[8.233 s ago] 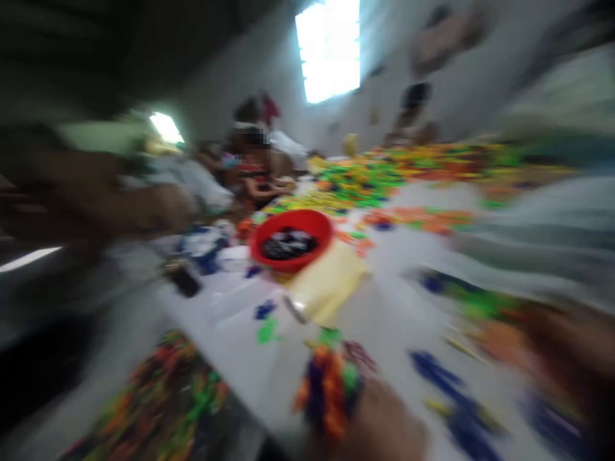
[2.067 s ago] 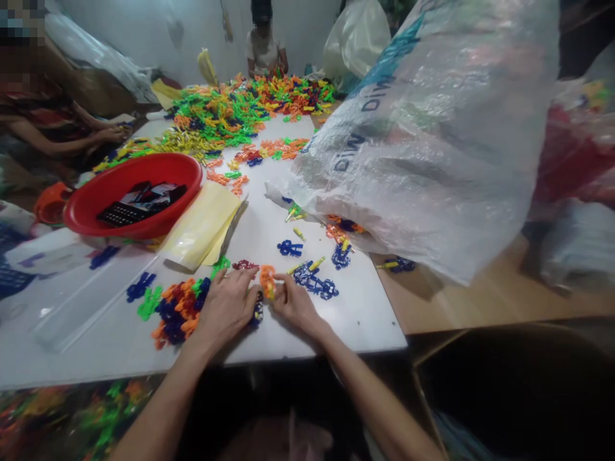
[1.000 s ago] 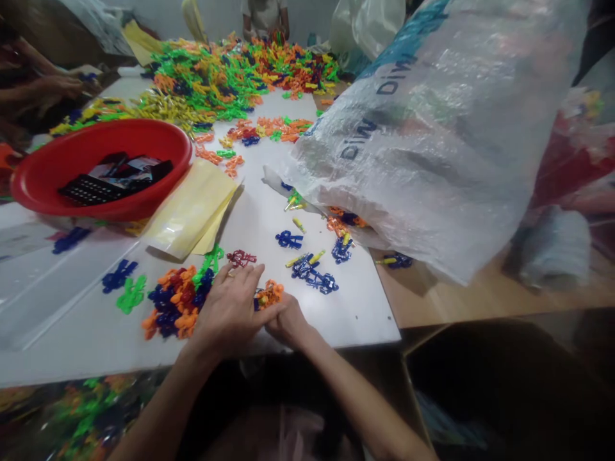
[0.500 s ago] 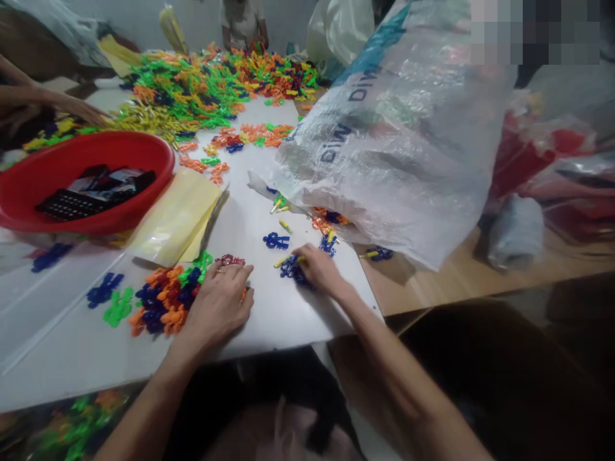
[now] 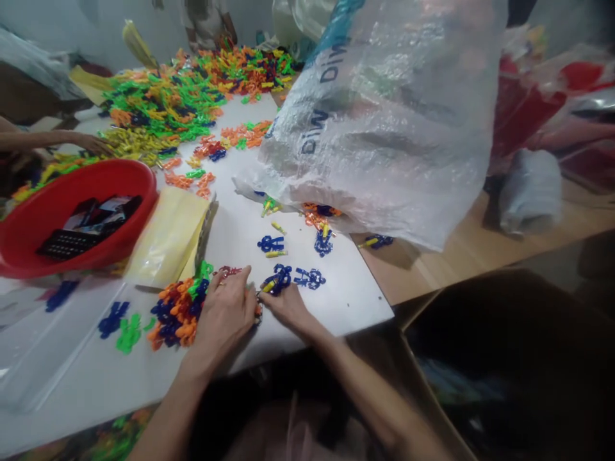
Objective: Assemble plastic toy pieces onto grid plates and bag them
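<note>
My right hand is closed on a blue plastic toy figure with a small yellow piece lying against it. Close beside it, my left hand lies palm down with its fingers curled in. Something small, partly orange and dark, shows beneath its fingertips but is mostly hidden. Against the left hand's outer side is a heap of orange, blue and green toy figures. A dark red figure lies just beyond its knuckles. More blue figures and a loose yellow piece lie around the right hand.
A big white woven sack covers the table's right side. At left stand a red basin holding black items and a yellow folded packet. Colourful figures are piled at the back. Another person's hand reaches in from the left.
My right hand has moved left, up to my left hand, bringing a blue figure and yellow piece along. Another blue figure now shows where it was. The view has shifted slightly.
</note>
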### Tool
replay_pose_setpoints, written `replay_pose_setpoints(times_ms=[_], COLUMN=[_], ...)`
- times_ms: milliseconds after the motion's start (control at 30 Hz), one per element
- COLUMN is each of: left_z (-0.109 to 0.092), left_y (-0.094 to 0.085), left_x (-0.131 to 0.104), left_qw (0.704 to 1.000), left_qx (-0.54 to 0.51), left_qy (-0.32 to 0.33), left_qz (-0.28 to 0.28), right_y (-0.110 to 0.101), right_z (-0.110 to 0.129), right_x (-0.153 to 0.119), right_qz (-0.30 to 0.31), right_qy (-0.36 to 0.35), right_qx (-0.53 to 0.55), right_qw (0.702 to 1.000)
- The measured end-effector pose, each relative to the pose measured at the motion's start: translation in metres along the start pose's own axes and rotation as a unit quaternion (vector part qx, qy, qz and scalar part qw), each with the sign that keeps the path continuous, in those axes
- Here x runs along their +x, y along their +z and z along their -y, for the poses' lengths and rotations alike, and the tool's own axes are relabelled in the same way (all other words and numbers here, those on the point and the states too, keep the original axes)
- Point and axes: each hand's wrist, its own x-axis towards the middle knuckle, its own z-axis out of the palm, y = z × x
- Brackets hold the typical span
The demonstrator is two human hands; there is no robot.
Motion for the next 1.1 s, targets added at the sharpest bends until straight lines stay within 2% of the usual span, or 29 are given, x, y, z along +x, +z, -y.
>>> replay_pose_setpoints(times_ms=[100, 200, 300, 433, 533, 633, 733, 867, 1000, 1033, 1100], left_z=[0.000, -0.001, 0.000, 0.000, -0.006, -0.011, -0.006, 0.010, 0.014, 0.013, 0.010], left_y=[-0.001, -0.002, -0.003, -0.007, -0.009, -0.010, -0.013, -0.021, -0.028, -0.029, -0.030], left_x=[-0.001, -0.003, -0.003, -0.006, -0.021, -0.038, -0.042, -0.039, -0.058, -0.064, -0.073], left_qw=[1.000, 1.000, 0.998, 0.998, 0.999, 0.996, 0.993, 0.990, 0.979, 0.977, 0.972], left_qx=[-0.008, -0.023, -0.038, -0.023, -0.021, -0.041, -0.042, -0.049, -0.077, -0.081, -0.090], left_qy=[0.003, 0.008, 0.029, 0.018, 0.014, 0.066, 0.098, 0.124, 0.178, 0.190, 0.207], left_qz=[0.004, 0.019, 0.039, 0.048, 0.039, 0.033, 0.047, 0.056, 0.060, 0.061, 0.069], right_y=[0.002, -0.008, -0.010, 0.004, 0.013, 0.019, 0.024, 0.021, -0.005, -0.010, -0.011], right_z=[-0.013, -0.019, -0.015, -0.007, -0.011, -0.020, -0.019, -0.005, 0.009, 0.013, 0.024], right_x=[0.002, 0.006, 0.012, 0.013, -0.006, -0.031, -0.039, -0.028, -0.013, -0.005, 0.018], right_qz=[0.009, 0.070, 0.129, 0.154, 0.137, 0.117, 0.109, 0.144, 0.244, 0.248, 0.202], right_qy=[-0.028, -0.080, -0.137, -0.154, -0.163, -0.163, -0.151, -0.153, -0.147, -0.141, -0.129], right_qx=[-0.011, -0.097, -0.222, -0.320, -0.326, -0.316, -0.302, -0.276, -0.214, -0.207, -0.223], right_qw=[1.000, 0.990, 0.957, 0.922, 0.921, 0.927, 0.935, 0.938, 0.934, 0.936, 0.945])
